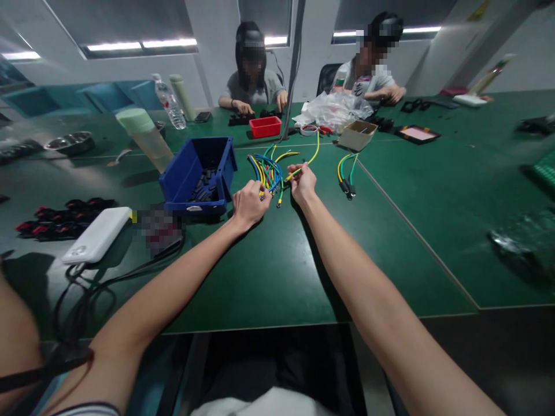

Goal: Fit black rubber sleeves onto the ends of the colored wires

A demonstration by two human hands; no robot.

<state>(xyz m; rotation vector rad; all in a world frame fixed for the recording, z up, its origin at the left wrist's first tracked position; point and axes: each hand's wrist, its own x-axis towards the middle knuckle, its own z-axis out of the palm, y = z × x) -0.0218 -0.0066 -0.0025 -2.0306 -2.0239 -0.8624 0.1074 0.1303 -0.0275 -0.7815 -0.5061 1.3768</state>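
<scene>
Both my arms reach out over a green table (pixel 269 271). My left hand (pixel 249 203) is closed in a loose fist at the near edge of a bundle of blue, yellow and green wires (pixel 265 169), touching their ends. My right hand (pixel 302 181) pinches one yellow-green wire (pixel 311 157) that curves away toward the far side. A blue bin (pixel 197 176) with small black parts inside stands just left of my left hand. A second small group of yellow and green wires with black ends (pixel 347 173) lies to the right of my right hand.
A white power bank (pixel 96 234) with black cables and red-black parts (pixel 60 216) lie at left. Farther off are a pale green tumbler (pixel 145 136), a water bottle (pixel 169 104), a red tray (pixel 265 126), a cardboard box (pixel 358 134) and plastic bags. Two other people sit across the table.
</scene>
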